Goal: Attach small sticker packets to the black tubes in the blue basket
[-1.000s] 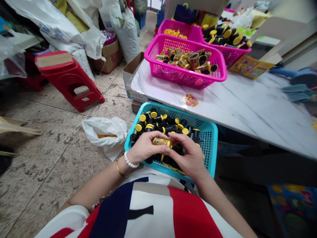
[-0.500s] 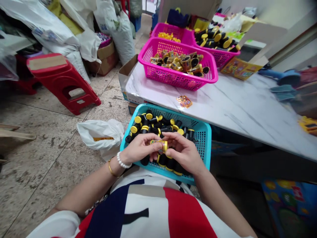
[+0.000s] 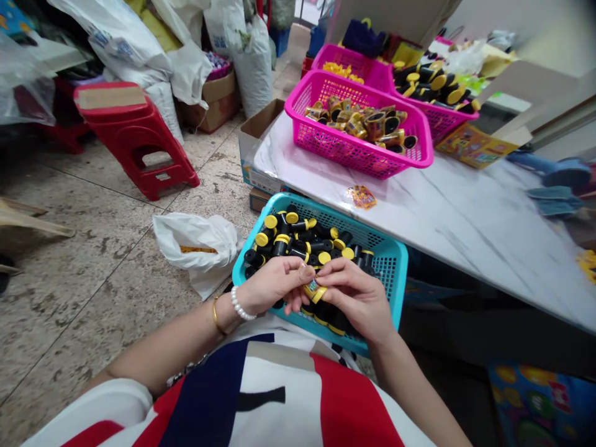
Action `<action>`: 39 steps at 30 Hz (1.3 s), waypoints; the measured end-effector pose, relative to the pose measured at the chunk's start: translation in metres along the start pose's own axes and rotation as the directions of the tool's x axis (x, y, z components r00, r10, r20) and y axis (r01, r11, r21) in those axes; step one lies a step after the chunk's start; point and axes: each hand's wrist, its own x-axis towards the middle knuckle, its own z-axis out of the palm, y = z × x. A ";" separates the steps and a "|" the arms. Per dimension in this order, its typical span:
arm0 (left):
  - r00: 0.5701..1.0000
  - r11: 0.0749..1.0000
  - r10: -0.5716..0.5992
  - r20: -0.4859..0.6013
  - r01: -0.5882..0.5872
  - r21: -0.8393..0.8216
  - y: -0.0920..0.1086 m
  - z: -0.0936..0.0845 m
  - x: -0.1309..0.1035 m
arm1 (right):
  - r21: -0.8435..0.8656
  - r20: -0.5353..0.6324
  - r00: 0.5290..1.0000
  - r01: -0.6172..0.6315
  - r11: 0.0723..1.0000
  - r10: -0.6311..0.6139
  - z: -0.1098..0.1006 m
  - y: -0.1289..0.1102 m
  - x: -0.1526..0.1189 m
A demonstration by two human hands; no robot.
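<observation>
Between my two hands is a small tube point(image 3: 315, 290) with a yellow rim and a printed, gold-coloured wrap. My left hand point(image 3: 282, 280) pinches it from the left, thumb on top. From the right, my right hand point(image 3: 356, 297) grips it near the yellow rim with thumb and fingers. Both hands are over a turquoise basket point(image 3: 401, 273) full of black tubes with yellow caps point(image 3: 281, 246). Part of the held tube is hidden by my fingers.
A marble-patterned table point(image 3: 433, 217) carries a pink basket point(image 3: 358, 158) of wrapped tubes and a loose printed sticker sheet point(image 3: 362, 197). More pink baskets stand behind. On the floor are a white bag point(image 3: 195, 239) and a red stool point(image 3: 135, 136).
The held tube has tilted, its yellow rim turning downward to the right. My left thumb has shifted upward on it. The whole view has swung slightly left.
</observation>
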 end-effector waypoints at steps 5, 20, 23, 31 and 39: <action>0.995 0.996 -0.033 0.092 0.041 -0.081 -0.001 -0.001 0.001 | -0.036 -0.111 0.987 0.112 0.993 -0.116 -0.003 0.000 -0.006; 0.999 0.999 -0.033 -0.003 0.033 0.024 0.005 0.004 0.005 | -0.115 -0.051 0.990 0.122 0.986 -0.128 0.003 0.005 -0.008; 1.000 0.999 -0.030 0.004 0.030 0.042 0.003 0.006 0.005 | -0.183 -0.085 0.975 0.187 0.965 -0.205 0.003 0.006 -0.011; 0.993 0.998 0.056 -0.109 -0.052 0.038 0.001 0.009 0.006 | -0.194 -0.196 0.979 0.020 0.981 -0.059 0.016 0.011 -0.015; 0.975 0.973 0.211 -0.063 -0.203 0.108 0.008 0.011 0.009 | -0.060 -0.333 0.919 -0.244 0.968 0.211 0.023 0.005 -0.008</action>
